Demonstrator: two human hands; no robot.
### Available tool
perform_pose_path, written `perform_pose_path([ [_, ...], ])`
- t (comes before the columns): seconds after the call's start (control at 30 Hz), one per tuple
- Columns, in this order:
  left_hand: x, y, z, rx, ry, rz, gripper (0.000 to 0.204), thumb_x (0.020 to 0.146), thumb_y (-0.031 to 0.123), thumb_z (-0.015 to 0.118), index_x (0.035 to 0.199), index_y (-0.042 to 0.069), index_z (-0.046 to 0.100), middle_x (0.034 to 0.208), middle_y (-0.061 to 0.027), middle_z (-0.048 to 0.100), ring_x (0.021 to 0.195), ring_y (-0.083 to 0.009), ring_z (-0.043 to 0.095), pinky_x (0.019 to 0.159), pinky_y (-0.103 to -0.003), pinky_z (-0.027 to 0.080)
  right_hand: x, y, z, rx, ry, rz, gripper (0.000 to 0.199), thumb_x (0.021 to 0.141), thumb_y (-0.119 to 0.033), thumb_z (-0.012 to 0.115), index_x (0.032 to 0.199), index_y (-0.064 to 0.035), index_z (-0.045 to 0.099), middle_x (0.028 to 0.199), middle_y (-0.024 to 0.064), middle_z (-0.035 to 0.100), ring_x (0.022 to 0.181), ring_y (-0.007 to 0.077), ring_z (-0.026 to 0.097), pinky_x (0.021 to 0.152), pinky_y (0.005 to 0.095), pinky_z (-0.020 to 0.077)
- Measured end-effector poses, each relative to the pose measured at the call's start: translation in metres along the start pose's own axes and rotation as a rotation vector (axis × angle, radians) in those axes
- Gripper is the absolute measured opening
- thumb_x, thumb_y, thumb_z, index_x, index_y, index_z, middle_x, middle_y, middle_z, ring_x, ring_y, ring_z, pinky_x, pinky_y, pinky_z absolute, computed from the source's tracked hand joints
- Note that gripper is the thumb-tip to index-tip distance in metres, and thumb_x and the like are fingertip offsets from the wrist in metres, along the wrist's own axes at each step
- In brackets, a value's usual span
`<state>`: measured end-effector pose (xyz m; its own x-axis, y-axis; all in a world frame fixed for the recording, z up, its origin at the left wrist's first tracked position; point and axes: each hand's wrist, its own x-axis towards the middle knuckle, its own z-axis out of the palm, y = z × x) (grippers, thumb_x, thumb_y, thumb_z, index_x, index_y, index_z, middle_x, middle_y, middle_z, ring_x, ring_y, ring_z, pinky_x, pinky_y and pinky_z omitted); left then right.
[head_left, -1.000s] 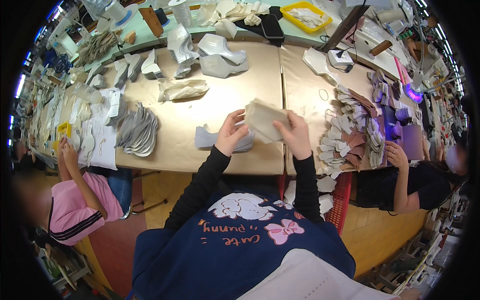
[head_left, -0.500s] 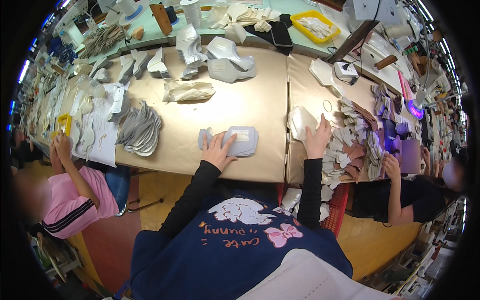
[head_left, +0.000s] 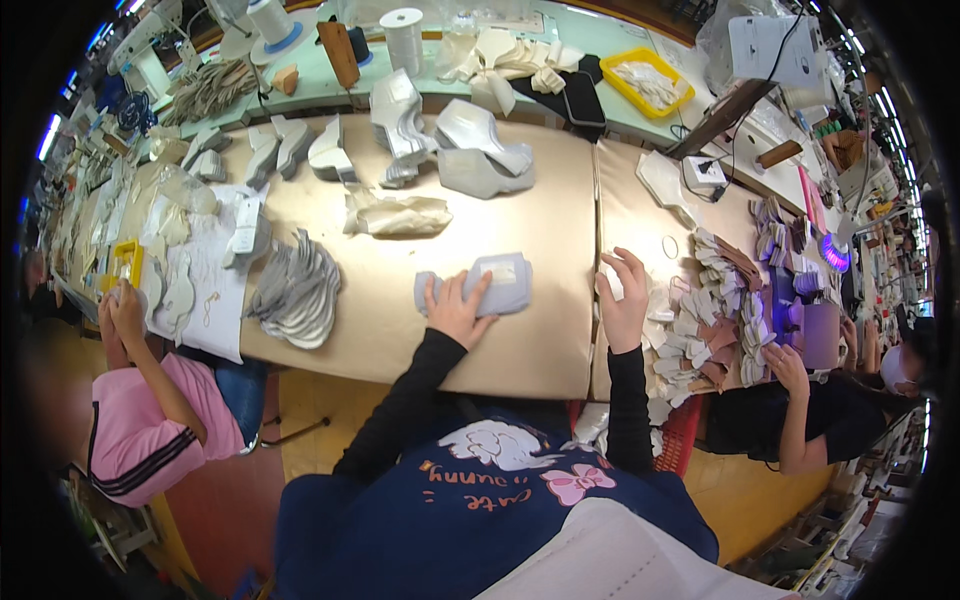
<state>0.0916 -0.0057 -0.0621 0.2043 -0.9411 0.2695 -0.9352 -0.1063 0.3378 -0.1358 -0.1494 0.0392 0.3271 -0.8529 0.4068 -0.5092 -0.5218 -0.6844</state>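
Note:
My left hand lies with fingers spread on a small stack of grey flat cut pieces; a pale rectangular patch shows on top. To the right, just past the seam in the table cover, my right hand is raised with its fingers curled. A white piece shows between its thumb and fingers, mostly hidden by the hand. Beyond the left hand lies a cream crumpled bundle. A fan of grey curved pieces rests at the left.
Stacked grey shaped pieces stand further back. Many white and brown scraps cover the right side. A yellow tray and a phone lie at the back. Co-workers sit left and right; a red basket stands below the edge.
My right hand has lifted and curled its fingers, and the white piece beside it has left its place on the table. My left hand stays on the grey stack. The whole view has shifted slightly.

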Motion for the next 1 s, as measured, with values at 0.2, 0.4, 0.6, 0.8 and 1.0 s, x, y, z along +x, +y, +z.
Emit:
perform_pose_path([
  [0.2, -0.009, 0.000, 0.000, -0.114, -0.019, 0.014, 0.076, 0.080, 0.054, 0.068, 0.146, 0.023, 0.045, 0.131, -0.0187, 0.050, 0.124, -0.0345, 0.045, 0.110, -0.062, 0.016, 0.076, -0.029, 0.048, 0.115, -0.080, -0.126, 0.026, 0.085, -0.005, 0.067, 0.110, -0.0045, 0.067, 0.116, 0.0127, 0.062, 0.110, 0.0293, 0.060, 0.093, 0.0363, 0.0473],
  [0.4, -0.004, -0.004, 0.000, -0.139, -0.004, 0.008, 0.064, 0.084, 0.049, 0.066, 0.140, 0.024, 0.051, 0.128, -0.0158, 0.054, 0.120, -0.0309, 0.050, 0.111, -0.058, 0.018, 0.212, -0.009, 0.129, 0.161, -0.132, -0.205, 0.027, 0.086, -0.007, 0.065, 0.113, -0.0037, 0.066, 0.113, 0.0122, 0.065, 0.108, 0.0302, 0.061, 0.093, 0.0356, 0.0477],
  [0.6, 0.002, -0.004, -0.013, -0.286, -0.031, -0.047, 0.056, 0.084, 0.045, 0.068, 0.134, 0.024, 0.058, 0.125, -0.0130, 0.055, 0.118, -0.0274, 0.051, 0.109, -0.053, 0.022, 0.357, 0.044, 0.220, -0.160, -0.009, -0.154, 0.032, 0.091, -0.013, 0.056, 0.119, 0.0007, 0.064, 0.112, 0.0209, 0.066, 0.108, 0.0372, 0.060, 0.094, 0.0456, 0.0476],
  [0.8, 0.004, -0.006, -0.011, -0.314, -0.029, -0.087, 0.052, 0.082, 0.045, 0.070, 0.129, 0.025, 0.062, 0.120, -0.0104, 0.058, 0.112, -0.0254, 0.054, 0.107, -0.051, 0.024, 0.424, 0.069, 0.257, -0.573, -0.089, 0.380, 0.041, 0.079, -0.028, 0.072, 0.106, 0.0021, 0.065, 0.112, 0.0235, 0.066, 0.108, 0.0363, 0.063, 0.094, 0.0433, 0.0499],
  [1.0, 0.004, -0.007, -0.006, -0.222, 0.000, -0.059, 0.049, 0.080, 0.045, 0.072, 0.124, 0.024, 0.065, 0.116, -0.0094, 0.059, 0.106, -0.0239, 0.057, 0.104, -0.048, 0.027, 0.403, 0.093, 0.252, -0.151, 0.036, 0.360, 0.051, 0.074, -0.028, 0.079, 0.113, -0.0009, 0.062, 0.113, 0.0226, 0.066, 0.106, 0.0354, 0.064, 0.091, 0.0399, 0.0507],
])
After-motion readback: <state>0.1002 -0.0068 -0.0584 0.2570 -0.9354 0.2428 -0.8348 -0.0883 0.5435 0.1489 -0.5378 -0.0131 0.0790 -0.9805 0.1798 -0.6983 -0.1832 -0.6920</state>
